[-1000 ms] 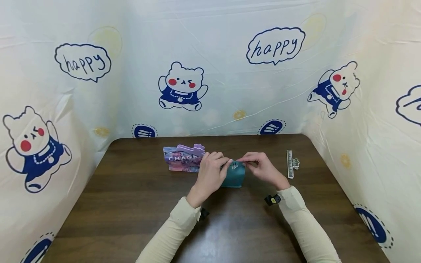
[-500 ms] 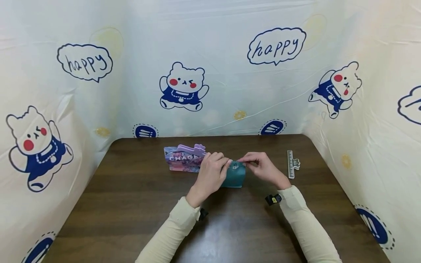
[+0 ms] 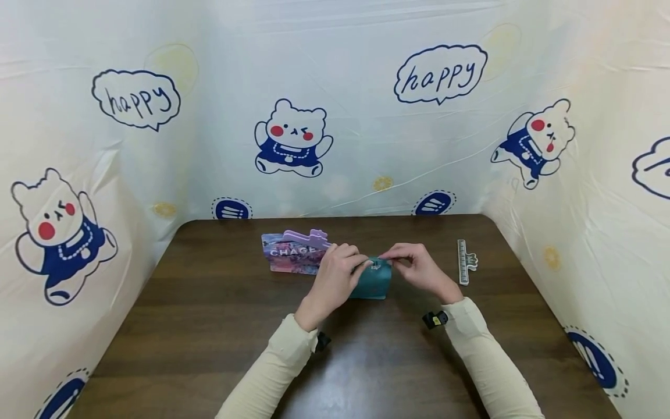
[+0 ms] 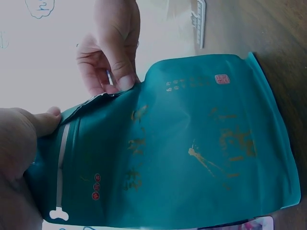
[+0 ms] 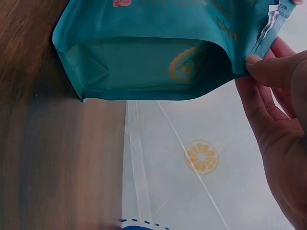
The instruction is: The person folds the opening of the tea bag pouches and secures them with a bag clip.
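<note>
A teal pouch bag (image 3: 371, 283) with gold lettering stands on the table between both hands. My left hand (image 3: 337, 272) grips its upper left part, the thumb lying along the top edge. With thumb and fingertips, my right hand (image 3: 419, 267) pinches the bag's upper right edge. In the left wrist view, a pale strip (image 4: 61, 165) runs near the top of the teal bag (image 4: 168, 143). The right wrist view shows the bag's broad gusset (image 5: 139, 67) and my right thumb pressing its side. Much of the bag's left side is hidden behind my left hand in the head view.
Behind my left hand stands a purple-pink bag (image 3: 293, 262) with a lilac clip (image 3: 306, 238) along its top. A white ruler-shaped clip (image 3: 463, 262) lies at the right on the brown table (image 3: 220, 331). Patterned cloth (image 3: 345, 145) encloses the table's back and sides.
My left thumb has shifted slightly right and down along the bag's top. The right hand keeps its pinch in nearly the same place, and the clips and other bag stay put.
</note>
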{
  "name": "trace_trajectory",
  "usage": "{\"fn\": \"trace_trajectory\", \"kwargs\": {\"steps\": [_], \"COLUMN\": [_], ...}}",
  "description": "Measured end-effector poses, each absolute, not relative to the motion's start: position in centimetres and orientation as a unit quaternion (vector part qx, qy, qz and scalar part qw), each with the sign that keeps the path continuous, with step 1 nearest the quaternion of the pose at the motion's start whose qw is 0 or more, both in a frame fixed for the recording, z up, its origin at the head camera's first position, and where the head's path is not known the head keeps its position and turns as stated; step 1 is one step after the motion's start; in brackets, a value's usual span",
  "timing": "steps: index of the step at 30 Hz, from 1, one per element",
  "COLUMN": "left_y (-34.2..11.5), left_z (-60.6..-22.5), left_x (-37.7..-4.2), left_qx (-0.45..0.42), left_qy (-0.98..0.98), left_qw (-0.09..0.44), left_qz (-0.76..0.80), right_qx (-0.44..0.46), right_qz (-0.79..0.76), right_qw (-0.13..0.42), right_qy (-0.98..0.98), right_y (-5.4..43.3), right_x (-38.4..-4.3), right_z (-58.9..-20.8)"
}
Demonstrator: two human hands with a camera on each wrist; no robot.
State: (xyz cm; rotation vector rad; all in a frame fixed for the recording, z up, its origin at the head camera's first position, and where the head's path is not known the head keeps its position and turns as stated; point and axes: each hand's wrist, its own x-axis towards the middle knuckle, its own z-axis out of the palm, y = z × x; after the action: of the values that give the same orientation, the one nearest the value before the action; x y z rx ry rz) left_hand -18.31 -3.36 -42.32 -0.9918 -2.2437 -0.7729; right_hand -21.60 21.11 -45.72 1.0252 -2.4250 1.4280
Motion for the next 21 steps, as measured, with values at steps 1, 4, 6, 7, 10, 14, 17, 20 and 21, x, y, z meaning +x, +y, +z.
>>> {"fn": "trace_trajectory", "kwargs": {"steps": [1, 4, 6, 7, 10, 14, 17, 20, 21], "left_y": [-3.3, -3.4, -3.4, -3.4, -3.4, -3.4, -3.4, -3.3, -3.3], "left_z": [-42.3, -42.4, -42.4, -42.4, -42.3, -42.3, -42.3, -42.2, -42.2], "left_x": [-18.4, -18.4, -18.5, -18.5, -18.5, -18.6, -18.6, -18.7, -18.7], "left_qx": [-0.368, -0.359, -0.354, -0.353, -0.349, -0.346, -0.345, -0.347, -0.348], "left_qy": [-0.837, -0.840, -0.844, -0.844, -0.846, -0.848, -0.845, -0.840, -0.839], "left_qw": [0.282, 0.284, 0.282, 0.280, 0.277, 0.276, 0.282, 0.289, 0.290], "left_qz": [-0.289, -0.290, -0.288, -0.290, -0.292, -0.293, -0.294, -0.300, -0.302], "right_qx": [0.340, 0.332, 0.325, 0.324, 0.320, 0.305, 0.279, 0.244, 0.233], "right_qz": [0.477, 0.483, 0.487, 0.487, 0.486, 0.484, 0.475, 0.462, 0.457], "right_qw": [0.076, 0.073, 0.064, 0.059, 0.054, 0.084, 0.113, 0.129, 0.130], "right_qy": [-0.806, -0.807, -0.808, -0.809, -0.812, -0.816, -0.827, -0.843, -0.849], "right_y": [21.1, 21.0, 21.1, 21.1, 21.3, 22.0, 22.6, 23.6, 24.0], "right_x": [-21.6, -21.4, -21.2, -21.0, -20.8, -20.9, -21.3, -21.8, -22.1], "right_z": [-45.8, -45.8, -45.6, -45.5, -45.1, -44.7, -44.3, -44.0, -44.1]}}
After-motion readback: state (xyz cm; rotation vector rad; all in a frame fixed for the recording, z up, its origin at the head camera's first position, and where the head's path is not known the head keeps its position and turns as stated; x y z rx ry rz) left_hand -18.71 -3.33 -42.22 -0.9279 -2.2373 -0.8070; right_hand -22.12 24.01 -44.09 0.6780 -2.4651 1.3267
